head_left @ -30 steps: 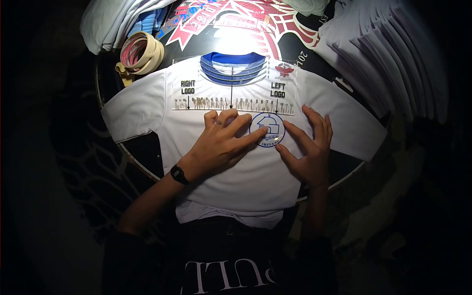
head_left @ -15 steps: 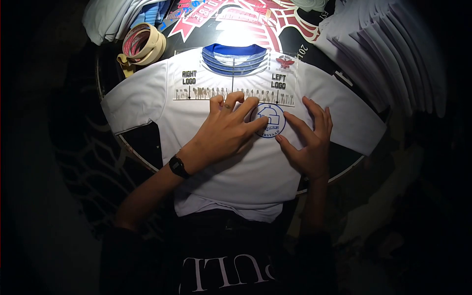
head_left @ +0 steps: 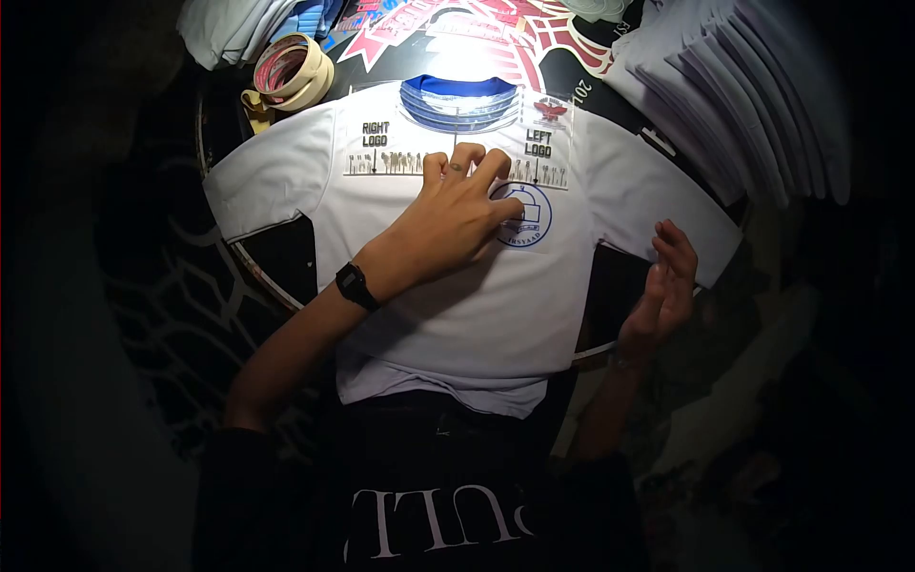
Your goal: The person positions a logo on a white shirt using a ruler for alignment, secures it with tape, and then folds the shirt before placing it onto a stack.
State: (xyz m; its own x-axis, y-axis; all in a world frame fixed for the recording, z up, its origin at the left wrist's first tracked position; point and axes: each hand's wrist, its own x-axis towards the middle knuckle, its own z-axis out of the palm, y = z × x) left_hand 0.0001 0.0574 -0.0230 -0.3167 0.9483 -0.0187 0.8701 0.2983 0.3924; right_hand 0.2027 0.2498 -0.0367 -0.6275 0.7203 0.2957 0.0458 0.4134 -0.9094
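A small white shirt [head_left: 438, 305] with a blue collar lies spread on the round black table. Across its chest rests a clear ruler template [head_left: 357, 164] marked "RIGHT LOGO" and "LEFT LOGO". Below the left-logo mark sits a round blue logo [head_left: 539, 224] with a building drawing. My left hand [head_left: 448, 210], with a black watch on its wrist, presses down with spread, bent fingers, some on the template and the thumb on the logo. Off the shirt's body, near the sleeve at right, my right hand [head_left: 667, 286] is raised with loosely curled fingers, nothing visible in it.
Rolls of masking tape [head_left: 295, 71] sit at the back left beside folded shirts [head_left: 233, 29]. A tall stack of white garments [head_left: 734, 95] fills the back right. Red and white printed graphics [head_left: 410, 29] cover the table's far side under a bright light.
My right hand has left the logo's edge and moved right and down, away from the shirt's body. My left hand stays on the template and logo. The view has shifted slightly.
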